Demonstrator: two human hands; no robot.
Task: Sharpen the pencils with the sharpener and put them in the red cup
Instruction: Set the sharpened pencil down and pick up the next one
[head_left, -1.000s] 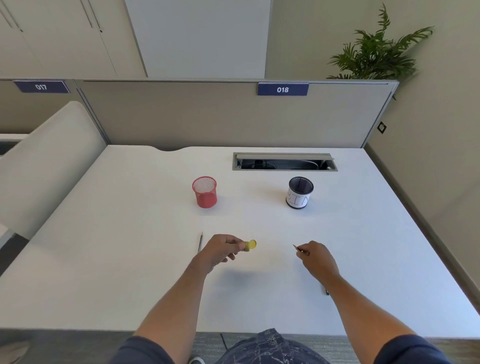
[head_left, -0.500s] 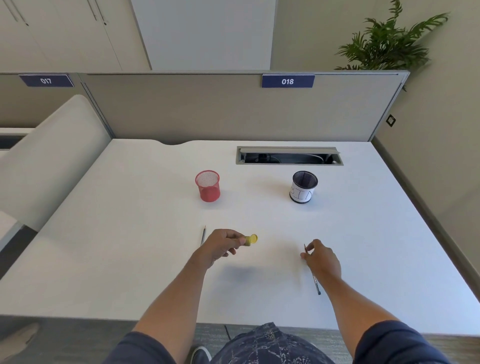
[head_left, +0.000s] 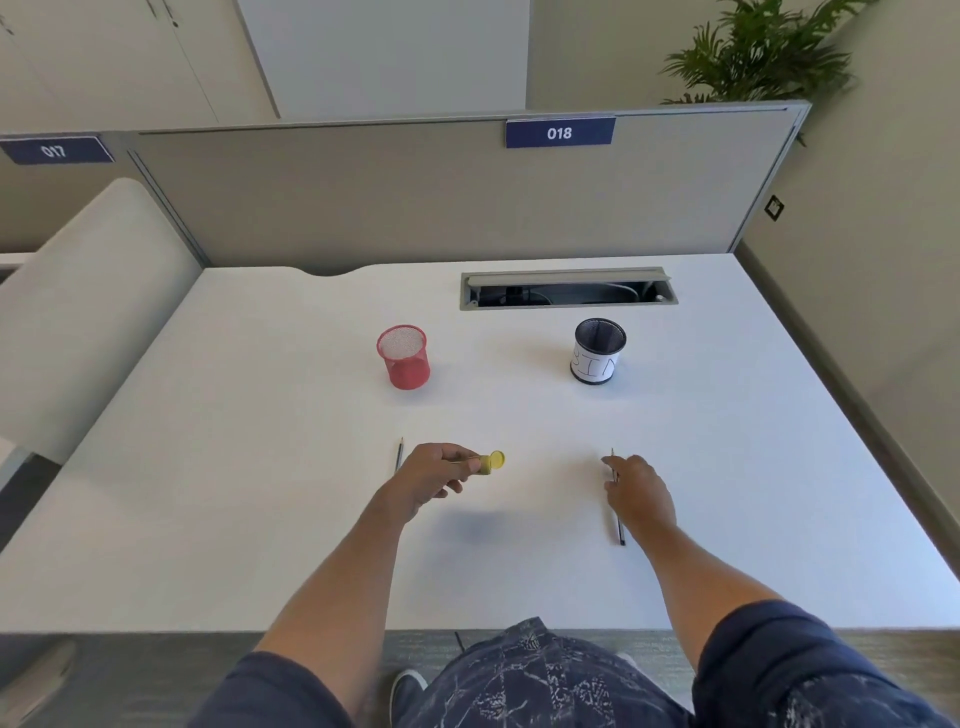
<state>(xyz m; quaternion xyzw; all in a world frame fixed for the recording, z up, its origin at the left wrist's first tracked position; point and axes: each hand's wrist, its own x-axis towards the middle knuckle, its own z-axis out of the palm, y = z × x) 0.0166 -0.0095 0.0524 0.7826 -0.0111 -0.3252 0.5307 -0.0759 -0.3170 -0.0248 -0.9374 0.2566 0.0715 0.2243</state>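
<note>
My left hand (head_left: 431, 475) is raised a little above the white desk (head_left: 249, 467) and pinches a small yellow sharpener (head_left: 491, 462), whose round end points right. A dark pencil (head_left: 399, 451) lies on the desk just left of that hand. My right hand (head_left: 639, 493) rests low over a second pencil (head_left: 620, 532); thumb and fingers pinch its upper part. That pencil lies along the desk, with its tip sticking out past the fingers and its back end showing below the palm. The red mesh cup (head_left: 405, 358) stands upright farther back, left of centre.
A black mesh cup with a white "BIN" label (head_left: 597, 353) stands at the back right. Behind it is an open cable slot (head_left: 569, 291) in the desk. A grey partition (head_left: 415, 197) closes the far edge. My knees are at the near edge.
My right hand has lowered the pencil from a raised, tilted hold until it lies flat on the desk. My left hand with the sharpener has stayed in place. The camera has tilted slightly.
</note>
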